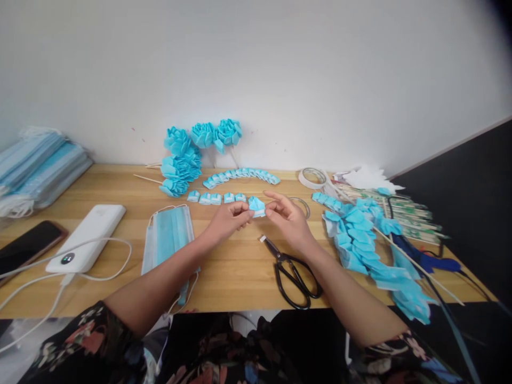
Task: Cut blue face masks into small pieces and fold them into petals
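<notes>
Between my two hands is a small folded blue petal (256, 205) with a white strip along its lower edge, cut from face mask fabric by the look of it. My left hand (230, 220) pinches its left corner between thumb and fingers. At its right corner, the thumb and fingertips of my right hand (291, 220) close on it, index finger raised. Similar folded petals (210, 198) lie in a short row just beyond my left hand, and an overlapping arc of them (244, 174) sits further back. Black-handled scissors (294, 274) lie below my right hand.
Blue flowers on sticks (180, 162) stand against the wall. Face masks (172, 232) lie left of my hands, with a mask stack (44, 165) beyond. A power bank (90, 237), phone (32, 242), tape roll (312, 178), petal strips (358, 240) and blue glue gun (436, 262) surround the workspace.
</notes>
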### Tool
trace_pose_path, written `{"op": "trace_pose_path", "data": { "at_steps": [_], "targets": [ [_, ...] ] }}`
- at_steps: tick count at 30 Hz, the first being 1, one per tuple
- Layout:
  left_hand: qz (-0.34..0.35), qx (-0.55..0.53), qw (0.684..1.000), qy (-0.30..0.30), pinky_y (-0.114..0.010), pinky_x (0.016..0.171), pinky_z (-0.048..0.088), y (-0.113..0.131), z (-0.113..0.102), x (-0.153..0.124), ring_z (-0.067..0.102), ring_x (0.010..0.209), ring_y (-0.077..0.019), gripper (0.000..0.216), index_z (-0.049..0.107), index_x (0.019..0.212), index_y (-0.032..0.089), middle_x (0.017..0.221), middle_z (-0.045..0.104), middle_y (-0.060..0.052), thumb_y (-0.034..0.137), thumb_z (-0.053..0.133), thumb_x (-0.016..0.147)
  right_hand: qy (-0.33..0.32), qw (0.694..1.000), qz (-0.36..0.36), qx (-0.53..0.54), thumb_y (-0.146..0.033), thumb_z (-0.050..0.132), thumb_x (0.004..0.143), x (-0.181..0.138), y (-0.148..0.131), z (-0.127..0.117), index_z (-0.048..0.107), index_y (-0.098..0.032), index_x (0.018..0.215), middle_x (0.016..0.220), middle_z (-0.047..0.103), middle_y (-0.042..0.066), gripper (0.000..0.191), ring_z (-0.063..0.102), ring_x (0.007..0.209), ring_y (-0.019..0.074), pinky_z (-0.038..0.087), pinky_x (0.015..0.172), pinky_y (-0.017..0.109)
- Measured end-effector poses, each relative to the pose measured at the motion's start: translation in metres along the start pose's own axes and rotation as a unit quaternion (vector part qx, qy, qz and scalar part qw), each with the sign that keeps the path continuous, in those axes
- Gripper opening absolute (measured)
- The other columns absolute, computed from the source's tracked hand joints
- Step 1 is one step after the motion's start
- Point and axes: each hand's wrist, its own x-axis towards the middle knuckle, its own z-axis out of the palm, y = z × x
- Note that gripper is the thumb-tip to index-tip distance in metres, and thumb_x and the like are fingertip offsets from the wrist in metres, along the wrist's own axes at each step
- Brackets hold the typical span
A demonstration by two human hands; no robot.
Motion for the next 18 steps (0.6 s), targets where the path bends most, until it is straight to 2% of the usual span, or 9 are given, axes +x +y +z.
{"op": "trace_pose_path", "data": {
  "at_steps": [4, 7, 12, 16, 18],
  "targets": [
    [0.002, 0.003, 1.0, -0.003, -0.022, 0.055, 0.037, 0.0, 0.0, 0.0, 0.045, 0.054, -0.0085, 0.028, 0.052, 0.066, 0.017, 0.059, 0.052, 0.003, 0.042, 0.061, 0.076, -0.006, 1.0, -0.004, -0.024, -0.03, 0.056, 0.088, -0.001, -0.002, -0.002, 0.059, -0.023, 0.125, 0.081, 0.066, 0.0, 0.037, 0.062, 0.076, 0.0147, 0.051, 0.071, 0.029],
    [0.011, 0.043, 0.999, -0.004, -0.022, 0.055, 0.037, 0.003, 0.001, -0.002, 0.045, 0.055, -0.0086, 0.028, 0.053, 0.066, 0.017, 0.059, 0.052, 0.003, 0.041, 0.061, 0.077, -0.008, 0.999, -0.002, -0.032, -0.033, 0.06, 0.086, -0.001, -0.003, -0.001, 0.06, -0.022, 0.123, 0.08, 0.065, 0.0, 0.038, 0.062, 0.073, 0.0146, 0.051, 0.069, 0.028],
    [0.018, 0.032, 0.999, -0.018, -0.022, 0.056, 0.04, 0.005, 0.005, -0.003, 0.049, 0.056, -0.009, 0.025, 0.059, 0.079, 0.016, 0.063, 0.056, 0.002, 0.041, 0.059, 0.081, -0.004, 1.0, 0.005, -0.03, -0.032, 0.064, 0.083, -0.001, 0.0, 0.003, 0.059, -0.019, 0.124, 0.076, 0.063, -0.002, 0.043, 0.06, 0.07, 0.013, 0.049, 0.067, 0.027],
    [0.01, 0.035, 0.999, 0.011, -0.021, 0.054, 0.038, 0.001, 0.003, -0.001, 0.048, 0.054, -0.0084, 0.025, 0.057, 0.068, 0.016, 0.059, 0.056, 0.002, 0.039, 0.061, 0.078, -0.011, 0.998, 0.004, -0.066, -0.033, 0.06, 0.087, 0.0, 0.002, -0.001, 0.06, -0.019, 0.123, 0.075, 0.065, -0.001, 0.039, 0.061, 0.069, 0.014, 0.048, 0.064, 0.027],
    [0.006, 0.012, 1.0, 0.026, -0.021, 0.052, 0.038, -0.002, 0.001, 0.001, 0.049, 0.052, -0.0085, 0.025, 0.056, 0.069, 0.016, 0.059, 0.057, 0.001, 0.04, 0.061, 0.078, -0.023, 0.992, -0.001, -0.122, -0.031, 0.056, 0.089, -0.001, -0.003, -0.007, 0.062, -0.019, 0.12, 0.076, 0.067, 0.0, 0.034, 0.063, 0.07, 0.0153, 0.047, 0.063, 0.028]
  ]
}}
